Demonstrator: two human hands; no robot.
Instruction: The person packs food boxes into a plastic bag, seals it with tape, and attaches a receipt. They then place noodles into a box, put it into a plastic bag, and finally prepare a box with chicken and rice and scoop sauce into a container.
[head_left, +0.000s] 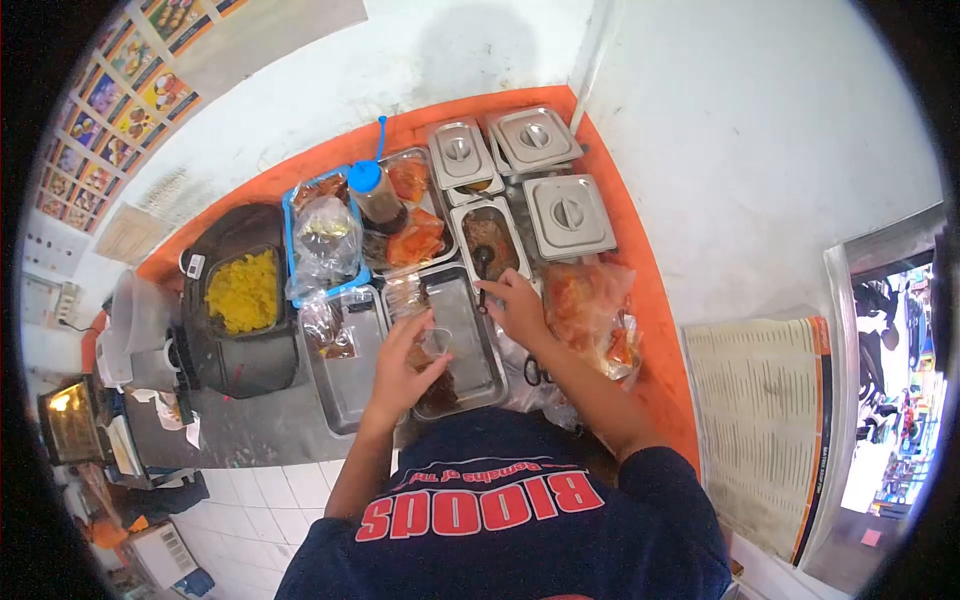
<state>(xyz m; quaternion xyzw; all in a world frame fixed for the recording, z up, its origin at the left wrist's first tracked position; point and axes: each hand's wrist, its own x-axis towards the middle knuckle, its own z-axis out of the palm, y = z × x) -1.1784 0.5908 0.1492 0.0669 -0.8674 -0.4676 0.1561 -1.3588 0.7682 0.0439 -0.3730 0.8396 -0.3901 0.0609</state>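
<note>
My right hand [514,304] grips the handle of a black ladle [484,262]. The ladle's bowl rests in brown, chunky food inside a narrow steel food pan [515,243]. Lower and to the left, my left hand [402,366] curls its thumb and fingers around a small clear plastic thing with a round outline [436,343]; its exact kind I cannot tell. Beneath that hand lies a larger steel tray [462,310] with clear bags of dark brown food in it.
Lidded steel pans [570,216] stand at the back right, near bagged orange food [585,300]. A blue-capped bottle [375,190] stands beside a blue basket [292,245]. Yellow food fills a dark container [243,292] at left. Black-handled scissors [535,373] lie near my right forearm.
</note>
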